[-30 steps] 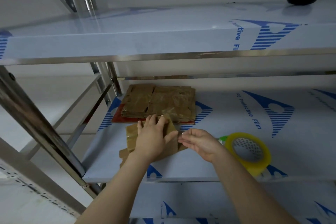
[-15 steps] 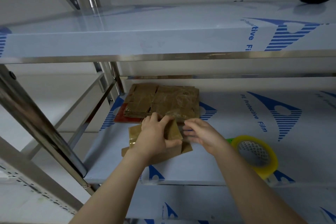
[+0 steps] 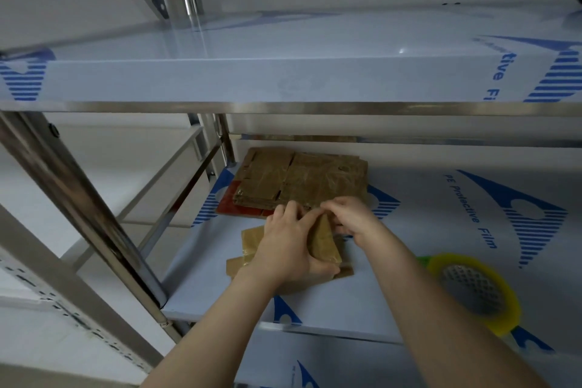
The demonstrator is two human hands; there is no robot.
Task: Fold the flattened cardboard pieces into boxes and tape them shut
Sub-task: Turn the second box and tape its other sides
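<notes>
Where the film-covered shelf (image 3: 409, 230) carried the work, a stack of flattened cardboard pieces (image 3: 302, 179) lay at its back left and a yellow tape roll (image 3: 507, 315) sat near the front edge on the right. Just in front of the stack, a partly folded cardboard piece (image 3: 324, 242) was tilted up off the shelf. The left hand (image 3: 288, 246) gripped it, fingers over it and thumb curled round its near end, while the right hand (image 3: 356, 220) pinched its far end with curled fingers.

The shelf (image 3: 283, 72) wears glossy plastic film over polished steel. The cardboard stack (image 3: 267, 176) is matt brown, patched with shiny tape (image 3: 327, 183)
</notes>
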